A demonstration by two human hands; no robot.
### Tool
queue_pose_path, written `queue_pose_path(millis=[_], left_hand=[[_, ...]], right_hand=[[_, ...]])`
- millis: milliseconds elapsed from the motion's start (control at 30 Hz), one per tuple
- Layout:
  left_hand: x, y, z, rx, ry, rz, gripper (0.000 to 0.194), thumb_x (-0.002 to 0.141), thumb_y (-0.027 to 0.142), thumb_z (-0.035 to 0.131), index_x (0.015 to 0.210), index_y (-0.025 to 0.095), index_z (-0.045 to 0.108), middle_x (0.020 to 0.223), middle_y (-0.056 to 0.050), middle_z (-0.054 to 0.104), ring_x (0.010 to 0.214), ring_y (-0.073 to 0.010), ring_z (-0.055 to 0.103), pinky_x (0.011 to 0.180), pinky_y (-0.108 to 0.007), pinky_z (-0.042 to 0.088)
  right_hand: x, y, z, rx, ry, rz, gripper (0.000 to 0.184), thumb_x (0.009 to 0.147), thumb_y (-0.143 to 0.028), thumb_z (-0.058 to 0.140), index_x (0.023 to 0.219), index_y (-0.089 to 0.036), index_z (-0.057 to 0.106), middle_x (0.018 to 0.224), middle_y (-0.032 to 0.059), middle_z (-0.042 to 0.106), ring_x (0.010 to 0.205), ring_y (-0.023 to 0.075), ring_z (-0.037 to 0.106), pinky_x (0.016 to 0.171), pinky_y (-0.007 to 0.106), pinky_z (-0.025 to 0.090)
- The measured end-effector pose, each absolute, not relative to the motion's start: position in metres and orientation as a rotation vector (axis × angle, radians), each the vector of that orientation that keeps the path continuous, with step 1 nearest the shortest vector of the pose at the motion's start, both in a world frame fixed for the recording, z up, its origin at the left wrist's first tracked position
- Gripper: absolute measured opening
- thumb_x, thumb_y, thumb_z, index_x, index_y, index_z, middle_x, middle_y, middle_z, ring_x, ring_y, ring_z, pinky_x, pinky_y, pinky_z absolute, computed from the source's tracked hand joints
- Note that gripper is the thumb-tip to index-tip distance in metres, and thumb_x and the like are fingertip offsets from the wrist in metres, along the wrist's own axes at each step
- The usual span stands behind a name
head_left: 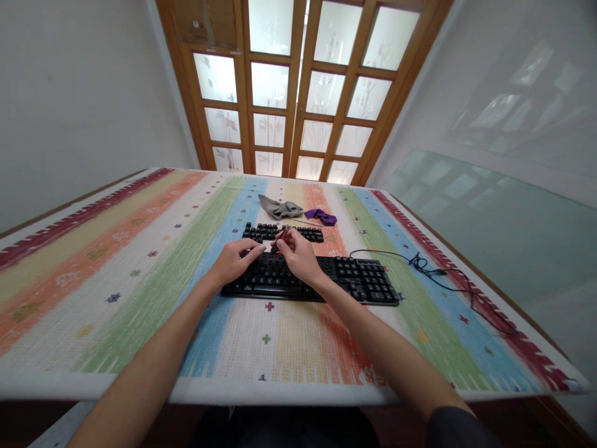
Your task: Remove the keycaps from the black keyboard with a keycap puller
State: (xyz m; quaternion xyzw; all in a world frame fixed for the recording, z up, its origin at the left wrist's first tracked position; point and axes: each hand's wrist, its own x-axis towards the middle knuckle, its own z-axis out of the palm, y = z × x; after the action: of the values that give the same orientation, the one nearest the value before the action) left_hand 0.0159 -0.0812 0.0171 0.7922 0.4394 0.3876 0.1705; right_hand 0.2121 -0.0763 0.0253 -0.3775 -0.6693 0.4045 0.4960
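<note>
A black keyboard [275, 290] lies on the table in front of me. On its upper left part, some of the key places show no caps. My right hand [298, 254] is above that part, thumb and fingers pinched round a small dark object [274, 247], too small to name. Just left of it, over the keyboard's upper left corner, my left hand [236, 260] has its thumb and fingers drawn together; whatever they hold, if anything, is hidden. Loose black keycaps [308, 233] stand in rows behind the keyboard, partly covered by my hands.
A grey cloth [280, 208] and a purple cloth [321, 216] lie beyond the keycaps, with a thin rod [305, 221] beside them. The keyboard's black cable [422, 264] runs to the right in a loose bundle. Underneath is a striped tablecloth [153, 298].
</note>
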Motion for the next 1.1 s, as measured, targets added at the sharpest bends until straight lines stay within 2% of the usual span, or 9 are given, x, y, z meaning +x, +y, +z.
queue_pose_path(millis=[100,200,500,767,1100], left_hand=[[0.019,-0.085,0.019,2.225,1.170,1.049,0.032,0.086,0.046,0.064,0.098,0.019,0.074,0.092,-0.004,0.076,0.080,-0.0184,0.068,0.073,-0.029,0.051],[0.022,-0.086,0.017,2.235,1.104,0.979,0.031,0.082,0.044,0.071,0.099,0.019,0.074,0.093,-0.004,0.077,0.082,-0.0195,0.070,0.076,-0.030,0.053],[0.028,-0.087,0.012,2.254,1.043,0.944,0.025,0.082,0.041,0.071,0.096,0.021,0.076,0.090,-0.005,0.077,0.082,-0.0200,0.069,0.074,-0.032,0.054],[0.037,-0.093,0.014,2.303,0.966,0.938,0.023,0.084,0.037,0.070,0.100,0.022,0.076,0.091,-0.006,0.076,0.083,-0.0200,0.068,0.078,-0.034,0.054],[0.043,-0.096,0.015,2.355,0.954,0.882,0.018,0.082,0.036,0.072,0.089,0.020,0.075,0.084,-0.005,0.074,0.076,-0.0177,0.067,0.072,-0.031,0.052]], right_hand=[[0.222,-0.082,0.027,-0.847,-1.593,0.964,0.014,0.090,-0.034,0.056,0.090,-0.021,0.050,0.086,0.0045,0.066,0.081,0.0178,0.067,0.074,0.032,0.057],[0.231,-0.088,0.027,-0.815,-1.605,0.901,0.014,0.090,-0.034,0.056,0.088,-0.021,0.051,0.088,0.0054,0.065,0.081,0.0182,0.067,0.075,0.033,0.056],[0.247,-0.104,0.017,-0.853,-1.686,0.796,0.009,0.093,-0.030,0.055,0.092,-0.022,0.054,0.095,0.0061,0.068,0.085,0.0182,0.066,0.082,0.034,0.054],[0.257,-0.111,0.015,-0.854,-1.681,0.744,0.006,0.093,-0.029,0.056,0.094,-0.023,0.055,0.089,0.0042,0.068,0.082,0.0180,0.066,0.080,0.033,0.055],[0.265,-0.117,0.017,-0.863,-1.686,0.764,0.007,0.093,-0.028,0.055,0.089,-0.022,0.054,0.090,0.0054,0.071,0.080,0.0180,0.067,0.077,0.033,0.054]])
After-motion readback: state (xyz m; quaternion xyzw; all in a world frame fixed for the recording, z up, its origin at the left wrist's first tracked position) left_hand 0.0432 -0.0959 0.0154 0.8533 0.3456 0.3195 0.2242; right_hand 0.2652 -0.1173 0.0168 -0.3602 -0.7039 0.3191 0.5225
